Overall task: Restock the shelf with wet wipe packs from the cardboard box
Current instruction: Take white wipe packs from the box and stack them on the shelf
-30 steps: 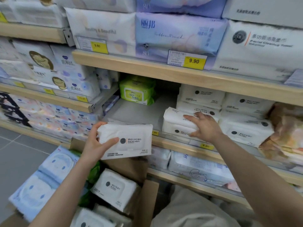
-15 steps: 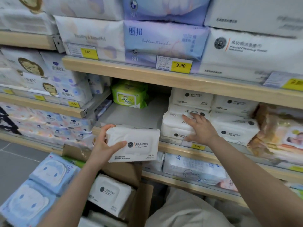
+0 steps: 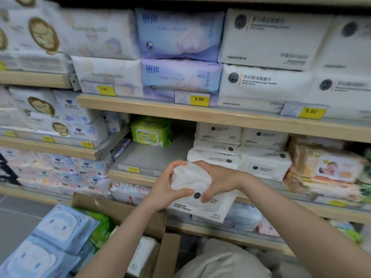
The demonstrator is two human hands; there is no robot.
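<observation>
A white wet wipe pack [image 3: 202,194] is gripped by both hands in front of the middle shelf [image 3: 132,176], near its front edge. The left hand [image 3: 167,189] is curled round the pack's left end, thumb across the front. The right hand [image 3: 218,180] is curled over its upper right part, fingers bent down onto the wrapper, which is crumpled at the top. Stacked white packs [image 3: 241,151] are seen on the shelf just beyond, to the right. A green pack [image 3: 150,133] sits far left on it. The cardboard box [image 3: 120,212] stands near, lower left, with blue packs [image 3: 58,233] beside it.
</observation>
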